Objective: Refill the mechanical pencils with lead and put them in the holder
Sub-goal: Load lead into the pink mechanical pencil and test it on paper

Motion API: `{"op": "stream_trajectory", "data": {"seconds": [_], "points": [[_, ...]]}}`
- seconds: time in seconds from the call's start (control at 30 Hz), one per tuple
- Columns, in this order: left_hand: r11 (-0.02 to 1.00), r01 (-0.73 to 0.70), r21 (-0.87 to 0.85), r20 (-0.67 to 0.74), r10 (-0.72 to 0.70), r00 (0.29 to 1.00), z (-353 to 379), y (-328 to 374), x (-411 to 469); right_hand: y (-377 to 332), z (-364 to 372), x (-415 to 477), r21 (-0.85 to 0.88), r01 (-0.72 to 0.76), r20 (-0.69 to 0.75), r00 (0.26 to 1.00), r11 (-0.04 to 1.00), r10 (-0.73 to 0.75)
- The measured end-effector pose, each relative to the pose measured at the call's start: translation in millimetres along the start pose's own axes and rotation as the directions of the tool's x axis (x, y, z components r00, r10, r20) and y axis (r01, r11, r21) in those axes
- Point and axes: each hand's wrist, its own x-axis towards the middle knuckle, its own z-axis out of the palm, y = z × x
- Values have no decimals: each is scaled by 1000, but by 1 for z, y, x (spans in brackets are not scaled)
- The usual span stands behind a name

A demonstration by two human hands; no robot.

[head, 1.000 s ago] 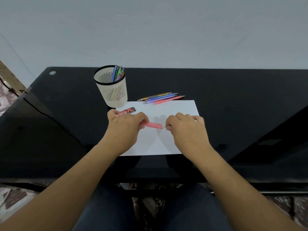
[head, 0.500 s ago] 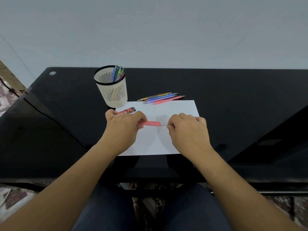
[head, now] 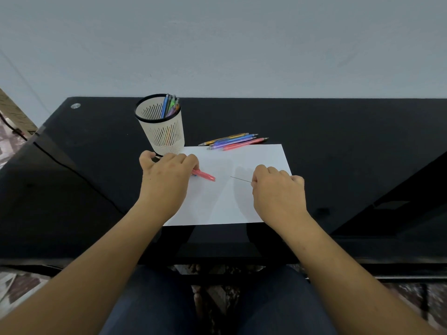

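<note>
Partly, left hand [head: 167, 180] hides pencil [head: 205, 176], right hand [head: 278, 189] lead [head: 240, 179]

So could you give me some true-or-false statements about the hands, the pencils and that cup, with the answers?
The left hand holds a pink pencil. True.
The lead pinched by the right hand sits inside that pencil. False: it is clear of it, with the sheet showing between.
The holder is empty. False: several pencils stand in it.
A bunch of loose pencils lies by the sheet's far edge. True.
</note>
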Motion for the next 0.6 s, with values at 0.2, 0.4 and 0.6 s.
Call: {"op": "stream_trajectory", "data": {"seconds": [0.2,0.4,0.6], "points": [[997,-73,10,51,72,996,-1,4,0,-2,6,0,10,17,33,999,1000,-17],[999,-5,-43,3,5,1000,12,-1,-3,-2,7,-1,39,54,18,998,998,-55],[992,38,-117,13,-37,999,18,0,-3,-5,1,-1,89,87,15,996,992,-89]]}}
